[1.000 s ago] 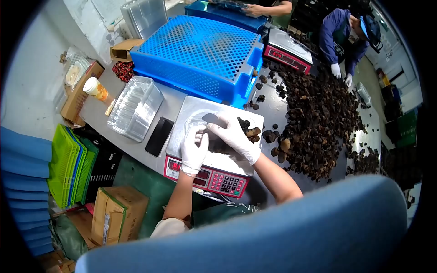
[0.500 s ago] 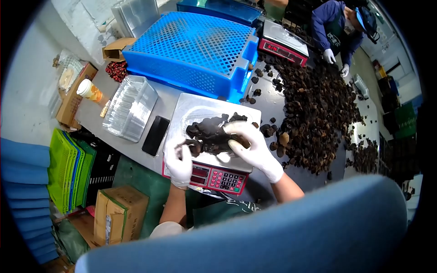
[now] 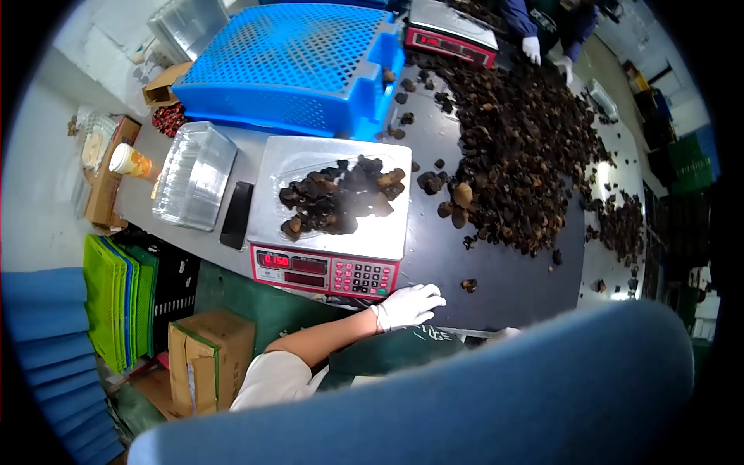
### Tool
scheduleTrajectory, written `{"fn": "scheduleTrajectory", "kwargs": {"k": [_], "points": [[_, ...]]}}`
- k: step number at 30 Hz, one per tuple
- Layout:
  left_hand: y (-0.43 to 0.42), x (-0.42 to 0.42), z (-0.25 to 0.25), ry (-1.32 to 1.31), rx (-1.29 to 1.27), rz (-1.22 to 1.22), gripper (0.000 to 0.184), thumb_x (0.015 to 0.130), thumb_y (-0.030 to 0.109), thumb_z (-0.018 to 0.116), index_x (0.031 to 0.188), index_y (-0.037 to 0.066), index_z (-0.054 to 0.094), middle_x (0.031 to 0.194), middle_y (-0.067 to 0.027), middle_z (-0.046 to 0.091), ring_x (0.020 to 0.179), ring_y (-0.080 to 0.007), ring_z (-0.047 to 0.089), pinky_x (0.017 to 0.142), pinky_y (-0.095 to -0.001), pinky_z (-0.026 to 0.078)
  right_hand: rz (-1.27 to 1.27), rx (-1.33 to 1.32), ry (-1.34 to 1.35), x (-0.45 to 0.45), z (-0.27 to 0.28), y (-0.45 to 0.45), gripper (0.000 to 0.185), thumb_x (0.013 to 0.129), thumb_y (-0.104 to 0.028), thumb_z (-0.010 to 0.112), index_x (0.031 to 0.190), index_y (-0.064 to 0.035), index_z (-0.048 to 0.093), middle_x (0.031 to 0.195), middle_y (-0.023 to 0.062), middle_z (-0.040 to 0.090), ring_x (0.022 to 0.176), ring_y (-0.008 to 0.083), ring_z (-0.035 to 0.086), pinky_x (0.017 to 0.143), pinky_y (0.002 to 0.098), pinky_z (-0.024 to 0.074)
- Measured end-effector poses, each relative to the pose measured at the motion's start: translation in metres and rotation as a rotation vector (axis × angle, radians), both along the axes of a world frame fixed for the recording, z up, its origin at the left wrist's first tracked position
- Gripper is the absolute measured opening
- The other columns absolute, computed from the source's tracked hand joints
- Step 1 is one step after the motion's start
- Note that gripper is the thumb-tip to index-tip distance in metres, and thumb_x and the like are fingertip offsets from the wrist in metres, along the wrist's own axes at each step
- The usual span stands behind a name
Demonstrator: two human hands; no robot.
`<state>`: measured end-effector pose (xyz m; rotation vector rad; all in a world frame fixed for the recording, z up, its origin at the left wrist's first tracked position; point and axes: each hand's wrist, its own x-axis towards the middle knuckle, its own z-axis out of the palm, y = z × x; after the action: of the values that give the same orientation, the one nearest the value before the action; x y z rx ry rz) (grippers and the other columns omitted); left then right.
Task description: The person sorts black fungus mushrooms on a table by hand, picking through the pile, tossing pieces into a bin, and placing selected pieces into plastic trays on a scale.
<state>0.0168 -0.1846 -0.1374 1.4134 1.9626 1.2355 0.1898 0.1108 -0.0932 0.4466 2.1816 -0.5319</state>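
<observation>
My left hand (image 3: 408, 307), in a white glove, lies near the table's front edge, just right of the scale's keypad. Its fingers are stretched out and hold nothing that I can see. My right hand does not show; the blue brim covers the lower right. A heap of dark, wrinkled mushroom pieces (image 3: 333, 198) rests on the steel pan of the red digital scale (image 3: 380, 246), with a clear plastic outline around it. Red digits on the display seem to read 0.150. One loose piece (image 3: 469, 285) lies on the table right of my hand.
A big pile of mushrooms (image 3: 519, 163) covers the table to the right. A co-worker's gloved hands (image 3: 532, 49) are at its far end, beside a second scale (image 3: 449, 43). Left stand a blue crate (image 3: 271, 70), clear containers (image 3: 194, 174), a black phone-like slab (image 3: 236, 215) and a paper cup (image 3: 129, 160).
Both hands have left the mushrooms on the scale. My left hand has crossed to the right of the keypad, and my right hand has gone out of sight. The view has shifted.
</observation>
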Motion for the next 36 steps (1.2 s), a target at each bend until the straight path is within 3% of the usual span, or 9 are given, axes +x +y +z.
{"fn": "scheduleTrajectory", "kwargs": {"k": [4, 5, 9, 13, 18, 22, 27, 30, 36], "points": [[0.036, 0.018, -0.033, 0.369, -0.323, -0.219, 0.064, 0.075, 0.025, 0.076, 0.134, 0.019, 0.051, 0.123, -0.0147, 0.048, 0.101, -0.032, 0.056, 0.083, -0.0424, 0.053, -0.224, 0.022, 0.316, 0.023, -0.027, 0.002, 0.029, 0.083, -0.03, 0.065, 0.097, -0.0053, 0.071, 0.092, 0.018, 0.07, 0.09, 0.0361, 0.066, 0.08, 0.0422, 0.0524], [0.04, 0.022, -0.044, 0.45, -0.275, -0.211, 0.046, 0.079, 0.023, 0.071, 0.122, 0.016, 0.059, 0.118, -0.0134, 0.05, 0.097, -0.0306, 0.056, 0.08, -0.0405, 0.054, -0.216, 0.059, 0.59, 0.016, -0.022, -0.014, 0.03, 0.084, -0.027, 0.066, 0.104, -0.0046, 0.068, 0.097, 0.0166, 0.068, 0.094, 0.0343, 0.065, 0.083, 0.0408, 0.0518], [0.047, 0.027, -0.066, 0.397, -0.184, -0.155, 0.009, 0.086, 0.016, 0.058, 0.093, 0.012, 0.062, 0.101, -0.0093, 0.053, 0.09, -0.0278, 0.057, 0.072, -0.0377, 0.053, -0.315, 0.216, 0.777, -0.006, -0.028, -0.03, 0.063, 0.08, -0.029, 0.072, 0.135, -0.0106, 0.048, 0.125, 0.016, 0.053, 0.109, 0.0349, 0.059, 0.09, 0.0396, 0.0503], [0.05, 0.026, -0.064, 0.261, -0.092, -0.076, 0.013, 0.083, 0.006, 0.058, 0.095, 0.01, 0.061, 0.092, -0.0102, 0.056, 0.087, -0.0302, 0.059, 0.074, -0.0393, 0.051, -0.306, 0.124, 0.943, -0.041, -0.036, -0.044, 0.064, 0.078, -0.026, 0.072, 0.137, -0.012, 0.048, 0.128, 0.0139, 0.053, 0.111, 0.0333, 0.058, 0.092, 0.0389, 0.0501], [0.086, -0.005, -0.049, 0.176, 0.1, 0.183, 0.024, 0.084, 0.002, 0.056, 0.108, 0.005, 0.059, 0.097, -0.0159, 0.059, 0.092, -0.0357, 0.06, 0.083, -0.0396, 0.05, -0.129, -0.065, 1.072, -0.07, -0.076, -0.042, 0.02, 0.079, -0.017, 0.07, 0.095, -0.009, 0.061, 0.092, 0.01, 0.062, 0.083, 0.0285, 0.064, 0.075, 0.0376, 0.0524], [0.14, -0.046, -0.045, 0.18, 0.003, 0.371, 0.04, 0.086, 0.009, 0.058, 0.125, 0.008, 0.052, 0.119, -0.0176, 0.051, 0.098, -0.038, 0.058, 0.086, -0.042, 0.05, -0.49, -0.198, 1.153, -0.099, -0.072, -0.018, 0.016, 0.082, -0.012, 0.064, 0.096, -0.007, 0.058, 0.087, 0.0124, 0.06, 0.076, 0.0289, 0.062, 0.071, 0.0364, 0.0516], [0.159, -0.057, -0.093, 0.5, -0.148, 0.234, 0.033, 0.089, 0.015, 0.052, 0.121, 0.008, 0.056, 0.102, -0.0161, 0.055, 0.097, -0.0344, 0.057, 0.083, -0.0425, 0.05, -0.343, -0.017, 1.272, -0.153, -0.085, 0.008, 0.021, 0.086, -0.011, 0.06, 0.105, -0.0049, 0.062, 0.102, 0.016, 0.06, 0.09, 0.0323, 0.063, 0.079, 0.0398, 0.0514], [0.136, -0.035, -0.094, 0.473, -0.136, 0.214, 0.028, 0.088, 0.014, 0.054, 0.115, 0.005, 0.058, 0.096, -0.0169, 0.056, 0.092, -0.0351, 0.058, 0.081, -0.0428, 0.05, -0.236, 0.28, 1.102, -0.173, -0.091, 0.004, 0.024, 0.086, -0.024, 0.064, 0.104, -0.0076, 0.063, 0.098, 0.0165, 0.057, 0.087, 0.0348, 0.062, 0.074, 0.044, 0.0514], [0.075, 0.002, -0.073, 0.144, 0.017, 0.258, 0.014, 0.085, 0.009, 0.061, 0.098, 0.006, 0.059, 0.098, -0.0151, 0.06, 0.091, -0.0344, 0.059, 0.082, -0.0403, 0.05, -0.125, 0.176, 1.039, -0.177, -0.082, 0.009, 0.015, 0.084, -0.021, 0.067, 0.092, -0.0085, 0.064, 0.095, 0.0143, 0.058, 0.084, 0.0345, 0.062, 0.072, 0.0427, 0.0517]]}}
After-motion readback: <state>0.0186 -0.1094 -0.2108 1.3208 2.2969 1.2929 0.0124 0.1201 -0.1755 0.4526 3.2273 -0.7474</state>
